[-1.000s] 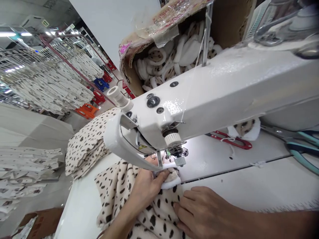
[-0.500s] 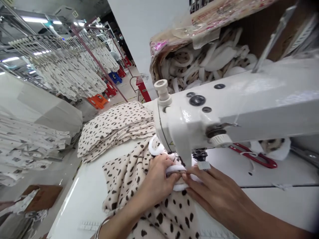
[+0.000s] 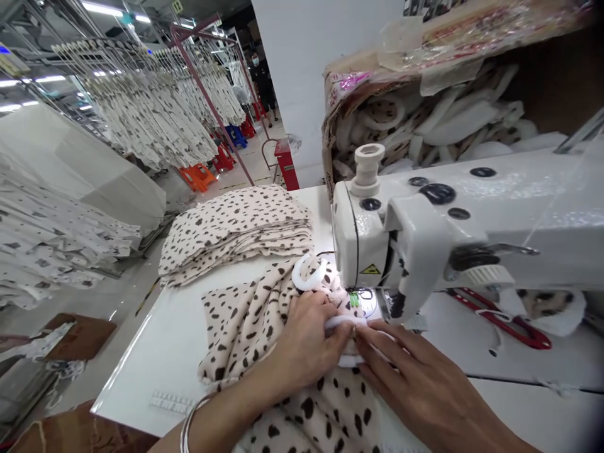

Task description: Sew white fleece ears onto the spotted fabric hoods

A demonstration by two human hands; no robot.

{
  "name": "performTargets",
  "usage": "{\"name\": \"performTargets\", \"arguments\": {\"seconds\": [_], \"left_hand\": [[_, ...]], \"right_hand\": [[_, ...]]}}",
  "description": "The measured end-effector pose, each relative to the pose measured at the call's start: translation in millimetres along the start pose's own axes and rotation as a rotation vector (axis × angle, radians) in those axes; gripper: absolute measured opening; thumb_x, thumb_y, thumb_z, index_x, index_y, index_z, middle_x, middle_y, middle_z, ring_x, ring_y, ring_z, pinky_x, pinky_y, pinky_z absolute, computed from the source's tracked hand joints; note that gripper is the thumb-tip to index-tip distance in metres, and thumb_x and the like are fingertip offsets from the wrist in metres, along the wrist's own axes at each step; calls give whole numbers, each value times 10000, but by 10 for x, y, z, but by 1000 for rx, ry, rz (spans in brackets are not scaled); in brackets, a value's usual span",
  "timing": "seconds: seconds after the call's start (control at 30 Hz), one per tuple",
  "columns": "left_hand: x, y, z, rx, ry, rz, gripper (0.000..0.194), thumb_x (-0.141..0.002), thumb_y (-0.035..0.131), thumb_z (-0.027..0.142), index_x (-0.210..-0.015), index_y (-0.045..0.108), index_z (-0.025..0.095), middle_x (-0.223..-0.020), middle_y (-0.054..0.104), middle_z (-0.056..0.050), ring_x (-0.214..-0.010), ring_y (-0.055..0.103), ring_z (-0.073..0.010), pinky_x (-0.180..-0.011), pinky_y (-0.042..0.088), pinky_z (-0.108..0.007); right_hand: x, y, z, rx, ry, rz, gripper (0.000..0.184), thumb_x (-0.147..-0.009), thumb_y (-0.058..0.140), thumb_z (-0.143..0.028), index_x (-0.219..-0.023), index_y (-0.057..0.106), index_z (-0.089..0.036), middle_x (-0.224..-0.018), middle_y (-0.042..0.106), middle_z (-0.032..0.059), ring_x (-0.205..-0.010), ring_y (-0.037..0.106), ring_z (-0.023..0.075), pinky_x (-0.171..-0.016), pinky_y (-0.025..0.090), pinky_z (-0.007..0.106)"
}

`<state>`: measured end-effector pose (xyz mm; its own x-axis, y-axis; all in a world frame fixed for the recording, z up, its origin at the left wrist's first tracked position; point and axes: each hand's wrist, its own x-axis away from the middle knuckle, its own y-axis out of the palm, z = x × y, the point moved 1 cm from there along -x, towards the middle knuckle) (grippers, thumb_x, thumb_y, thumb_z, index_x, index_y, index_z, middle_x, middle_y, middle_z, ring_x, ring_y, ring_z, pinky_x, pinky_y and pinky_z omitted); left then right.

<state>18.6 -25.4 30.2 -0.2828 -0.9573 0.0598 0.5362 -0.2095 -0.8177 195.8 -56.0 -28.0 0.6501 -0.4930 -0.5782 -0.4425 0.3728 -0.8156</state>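
A pale pink fabric piece with dark spots (image 3: 255, 314) lies bunched on the table under my hands. White fluffy trim (image 3: 346, 321) runs along part of it, and a curled spotted piece edged in white (image 3: 309, 272) sits just beyond. My left hand (image 3: 311, 340) pinches the trimmed edge between thumb and fingers. Close against it, my right hand (image 3: 406, 365) presses its fingertips on the same edge, fingers together. Both hands are just in front of the sewing machine's head (image 3: 372, 239). The lit needle area is partly hidden behind the machine head and fabric.
A stack of spotted fabric pieces (image 3: 236, 226) lies at the table's far left. Red-handled snips (image 3: 509, 321) rest under the machine arm. Behind stands a cardboard box (image 3: 333, 119) of white-trimmed spotted pieces. A person (image 3: 264, 82) stands far back near hanging garments (image 3: 146, 113).
The view has shifted, so the machine appears further right and the needle area shows more. Both hands keep their hold on the trimmed edge, with little movement relative to the fabric.
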Motion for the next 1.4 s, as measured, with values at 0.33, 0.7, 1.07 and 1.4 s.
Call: {"name": "performTargets", "arguments": {"seconds": [0.33,0.7,1.07,1.4], "left_hand": [[7,21,-12,-227,204,253,170,-852,525,253,-973,594,154,-1008,558,-104,-963,494,-269,-827,445,-427],[-257,-399,-237,-458,155,10,245,-897,587,346,-1098,628,213,-1246,620,-75,-1117,542,-302,-955,362,-532],[91,-106,-31,-281,754,133,198,-963,442,119,-1057,615,140,-944,687,-84,-900,641,-189,-771,557,-324],[152,28,-38,-337,712,100,197,-947,448,101,-1067,602,123,-1108,680,-98,-1008,660,-192,-840,590,-298]], "right_hand": [[-86,-72,10,-115,50,52,238,-930,457,-90,-1040,667,-104,-1054,704,95,-1019,636,229,-848,557,380],[-195,-204,36,-238,102,33,245,-925,448,-133,-1033,667,-140,-1022,705,77,-1002,641,216,-816,571,361],[-170,-150,6,-263,150,63,183,-900,498,-151,-1023,633,-138,-1002,682,97,-997,628,238,-838,552,393],[-207,-289,137,-449,249,-54,257,-895,458,-153,-1069,647,-162,-1038,691,93,-1027,627,211,-886,529,375]]}}
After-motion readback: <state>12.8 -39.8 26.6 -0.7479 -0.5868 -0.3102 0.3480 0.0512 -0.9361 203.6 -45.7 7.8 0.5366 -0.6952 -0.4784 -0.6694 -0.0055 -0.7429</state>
